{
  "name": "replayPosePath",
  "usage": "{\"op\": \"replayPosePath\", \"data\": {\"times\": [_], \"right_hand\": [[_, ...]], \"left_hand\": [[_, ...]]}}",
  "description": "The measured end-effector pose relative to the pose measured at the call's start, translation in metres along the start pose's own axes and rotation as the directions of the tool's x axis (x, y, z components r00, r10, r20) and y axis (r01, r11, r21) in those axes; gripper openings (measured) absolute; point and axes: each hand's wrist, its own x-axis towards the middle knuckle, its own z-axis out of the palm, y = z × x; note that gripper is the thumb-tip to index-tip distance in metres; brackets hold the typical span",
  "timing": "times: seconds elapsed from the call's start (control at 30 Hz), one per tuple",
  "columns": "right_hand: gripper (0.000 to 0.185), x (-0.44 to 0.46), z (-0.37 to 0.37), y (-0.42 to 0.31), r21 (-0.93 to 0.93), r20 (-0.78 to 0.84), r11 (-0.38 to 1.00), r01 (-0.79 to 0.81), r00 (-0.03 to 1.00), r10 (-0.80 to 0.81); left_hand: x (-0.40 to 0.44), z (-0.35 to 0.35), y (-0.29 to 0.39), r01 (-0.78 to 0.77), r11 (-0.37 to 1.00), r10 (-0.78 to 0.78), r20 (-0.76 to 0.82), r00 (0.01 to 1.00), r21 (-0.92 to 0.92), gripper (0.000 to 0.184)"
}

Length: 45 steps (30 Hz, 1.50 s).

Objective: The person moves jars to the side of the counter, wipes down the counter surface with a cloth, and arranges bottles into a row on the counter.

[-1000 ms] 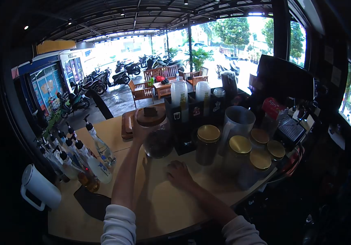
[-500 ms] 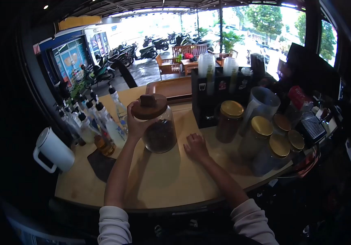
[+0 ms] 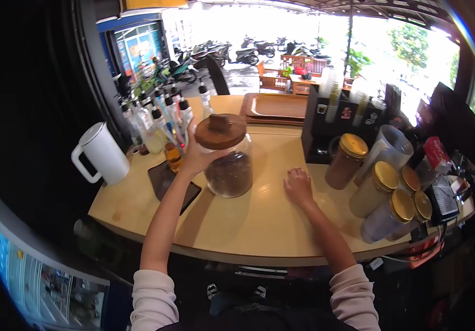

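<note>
A clear glass jar (image 3: pixel 229 175) with dark contents stands on the wooden counter. Its round wooden lid (image 3: pixel 221 131) has a block-shaped knob on top. My left hand (image 3: pixel 201 154) wraps around the jar from its left side, just under the lid, thumb across the front. To the right of the jar, my right hand (image 3: pixel 299 187) rests on the counter (image 3: pixel 248 226), holding nothing, its fingers loosely bent and slightly apart. A dark flat mat (image 3: pixel 166 185) lies by my left forearm.
Pump bottles (image 3: pixel 157 132) crowd the left, beside a white pitcher (image 3: pixel 105 154). A brown tray (image 3: pixel 276 106) lies at the back. On the right are a black cup holder (image 3: pixel 320 132), several gold-lidded canisters (image 3: pixel 348 163) and a clear plastic jug (image 3: pixel 389 149).
The camera view has swung, so the scene sits further right and the picture is brighter. My left hand stays on the jar, and my right hand still rests on the counter.
</note>
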Motion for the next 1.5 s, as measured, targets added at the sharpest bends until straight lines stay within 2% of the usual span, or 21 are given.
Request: {"op": "replayPosePath", "data": {"times": [0.07,0.1,0.13,0.2,0.23,0.3,0.37,0.47,0.53,0.6,0.63,0.73,0.8,0.87,1.0,1.07,1.1,1.27,1.37,1.47,1.5], "right_hand": [[0.029,0.001,0.001,0.001,0.026,0.0,0.999,0.026,1.0,-0.026],[0.029,0.001,-0.002,0.0,0.039,0.01,0.999,0.01,1.0,-0.011],[0.029,0.001,-0.004,0.0,0.05,0.02,0.999,-0.007,1.0,0.006],[0.027,0.002,-0.007,0.0,0.096,0.0,0.995,0.011,1.0,-0.011],[0.025,0.001,-0.005,0.001,0.128,-0.02,0.992,0.018,1.0,-0.015],[0.022,0.0,-0.005,0.005,0.209,-0.063,0.977,0.041,0.998,-0.029],[0.016,0.0,-0.008,-0.002,0.327,-0.18,0.943,0.065,0.984,-0.005],[0.013,-0.003,-0.02,-0.014,0.415,-0.206,0.907,0.067,0.978,0.022],[0.012,-0.009,-0.033,-0.044,0.442,-0.225,0.889,0.119,0.974,-0.019],[0.012,-0.017,-0.045,-0.081,0.463,-0.242,0.871,0.166,0.969,-0.056],[0.012,-0.02,-0.048,-0.103,0.494,-0.232,0.837,0.237,0.963,-0.136],[0.012,-0.024,-0.051,-0.165,0.589,-0.214,0.693,0.417,0.907,-0.363],[0.021,-0.025,-0.051,-0.21,0.693,-0.113,0.629,0.352,0.915,-0.387],[0.036,-0.023,-0.059,-0.248,0.738,0.099,0.647,0.193,0.917,-0.386],[0.056,-0.012,-0.058,-0.298,0.883,0.136,0.469,0.012,0.95,-0.281],[0.063,-0.01,-0.079,-0.309,0.98,0.14,0.172,-0.096,0.954,-0.265],[0.053,-0.013,-0.093,-0.313,0.988,0.132,0.107,-0.111,0.97,-0.206],[0.022,-0.025,-0.135,-0.24,0.963,0.255,0.144,-0.225,0.937,-0.238],[0.01,-0.028,-0.175,-0.19,0.95,0.268,0.236,-0.206,0.924,-0.272],[0.011,-0.02,-0.198,-0.157,0.876,0.358,0.364,-0.315,0.932,-0.055],[0.014,-0.011,-0.194,-0.148,0.895,0.288,0.341,-0.287,0.956,0.049]], "left_hand": [[-0.006,-0.012,0.002,0.008,0.998,-0.003,0.069,0.998,-0.065,0.117],[-0.014,-0.02,-0.005,-0.051,0.994,0.049,-0.024,0.999,-0.101,0.1],[-0.024,-0.031,-0.006,-0.043,0.995,0.041,-0.034,0.999,-0.086,0.1],[-0.047,-0.056,-0.008,0.183,0.977,-0.194,-0.108,0.975,-0.109,0.069],[-0.061,-0.068,-0.013,0.23,0.969,-0.219,-0.119,0.969,0.092,0.04],[-0.092,-0.086,-0.041,0.373,0.901,-0.39,0.035,0.92,0.223,0.034],[-0.119,-0.094,-0.027,0.175,0.816,-0.329,0.194,0.924,0.551,0.035],[-0.144,-0.108,-0.053,0.101,0.766,-0.309,0.227,0.923,0.635,0.026],[-0.141,-0.12,-0.054,0.108,0.776,-0.306,0.222,0.926,0.622,0.019],[-0.126,-0.131,-0.049,0.464,0.846,-0.467,-0.055,0.883,0.264,0.018],[-0.117,-0.137,-0.048,0.463,0.847,-0.466,-0.051,0.883,0.261,0.018],[-0.088,-0.156,-0.035,0.324,0.938,-0.289,-0.242,0.926,0.122,0.018],[-0.07,-0.164,-0.015,0.004,0.996,0.025,-0.305,0.952,0.093,0.02],[-0.057,-0.166,0.006,-0.042,0.998,0.053,-0.31,0.949,0.039,0.021],[-0.042,-0.167,0.063,-0.061,0.98,0.033,-0.146,0.989,-0.189,0.021],[-0.039,-0.162,0.085,-0.01,0.957,0.024,0.044,0.999,-0.291,0.021],[-0.039,-0.155,0.095,-0.009,0.944,0.038,0.081,0.996,-0.33,0.021],[-0.045,-0.112,0.131,0.133,0.911,0.064,0.451,0.89,-0.391,0.019],[-0.041,-0.078,0.145,-0.093,0.933,0.268,0.496,0.826,-0.349,0.021],[-0.03,-0.025,0.158,-0.168,0.955,0.277,0.54,0.795,-0.243,0.012],[-0.021,0.002,0.148,-0.31,0.934,0.357,0.451,0.818,-0.179,0.015]]}}
